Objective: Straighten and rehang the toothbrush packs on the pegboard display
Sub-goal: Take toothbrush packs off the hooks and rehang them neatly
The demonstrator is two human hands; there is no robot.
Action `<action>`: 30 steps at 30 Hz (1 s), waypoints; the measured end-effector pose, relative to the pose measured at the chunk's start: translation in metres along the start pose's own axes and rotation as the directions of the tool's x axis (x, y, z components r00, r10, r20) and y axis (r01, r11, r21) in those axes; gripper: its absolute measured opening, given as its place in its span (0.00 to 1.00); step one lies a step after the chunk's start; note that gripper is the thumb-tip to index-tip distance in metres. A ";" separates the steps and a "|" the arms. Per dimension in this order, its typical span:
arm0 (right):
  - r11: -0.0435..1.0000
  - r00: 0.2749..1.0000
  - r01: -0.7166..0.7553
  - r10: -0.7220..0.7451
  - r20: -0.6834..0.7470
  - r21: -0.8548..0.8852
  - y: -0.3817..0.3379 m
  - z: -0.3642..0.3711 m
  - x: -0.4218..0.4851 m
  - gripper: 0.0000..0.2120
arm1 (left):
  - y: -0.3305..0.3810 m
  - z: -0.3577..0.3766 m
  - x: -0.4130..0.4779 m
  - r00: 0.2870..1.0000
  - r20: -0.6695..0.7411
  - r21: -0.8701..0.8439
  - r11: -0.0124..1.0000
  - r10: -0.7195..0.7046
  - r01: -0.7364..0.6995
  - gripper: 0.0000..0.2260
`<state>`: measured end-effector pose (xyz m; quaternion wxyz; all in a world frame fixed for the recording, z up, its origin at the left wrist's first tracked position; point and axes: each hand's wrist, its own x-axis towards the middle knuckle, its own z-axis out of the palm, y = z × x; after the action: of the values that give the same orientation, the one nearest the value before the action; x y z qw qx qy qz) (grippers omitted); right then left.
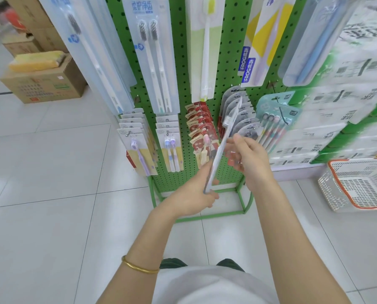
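Being pinched low by the fingers of the left hand, right hand grip unclear, the toothbrush pack should be squared, then hooked above them.

Your arms reach forward; your left hand grips the pack low; your right hand pinches it higher, fingers curled.

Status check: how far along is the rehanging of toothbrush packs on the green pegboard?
Looks done: the beige packs and red packs hang in even rows on the pegboard. In hand: one pack, off its hook, gripped at its lower end by the left hand; the right hand is at its middle, grip blurred. Still to do: rehang it, probably on the grey row, whose packs fan unevenly.
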<state>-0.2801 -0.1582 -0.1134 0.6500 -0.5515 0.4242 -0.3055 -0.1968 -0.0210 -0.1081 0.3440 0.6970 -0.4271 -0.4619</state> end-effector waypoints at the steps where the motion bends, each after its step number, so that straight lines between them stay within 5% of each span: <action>1: 1.000 1.000 -0.003 0.003 0.001 0.006 0.001 0.001 -0.001 0.06 | -0.001 -0.002 -0.001 1.000 0.016 -0.088 0.996 -0.012 0.013 0.36; 8: 0.999 0.999 0.037 -0.037 0.032 -0.025 -0.002 0.006 -0.008 0.03 | -0.008 -0.006 -0.012 0.996 0.093 -0.381 0.923 -0.016 0.050 0.26; 14: 0.998 0.995 0.054 -0.051 0.086 -0.037 -0.006 0.009 -0.014 0.01 | -0.010 -0.007 -0.014 0.994 0.056 -0.390 0.914 -0.097 0.111 0.11; 21: 0.996 0.979 0.082 -0.073 0.189 -0.041 -0.012 0.009 -0.018 0.01 | -0.008 -0.011 -0.011 0.977 -0.003 -0.373 0.907 -0.211 0.195 0.20; 30: 0.986 0.910 0.144 -0.101 0.402 -0.078 -0.015 0.009 -0.024 0.06 | 0.024 -0.039 0.007 0.908 -0.413 -0.311 0.947 -0.062 -0.077 0.13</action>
<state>-0.2813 -0.1366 -0.0931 0.6718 -0.6612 0.2638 -0.2047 -0.1652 -0.0336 -0.0767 0.5377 0.7127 -0.2656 -0.3638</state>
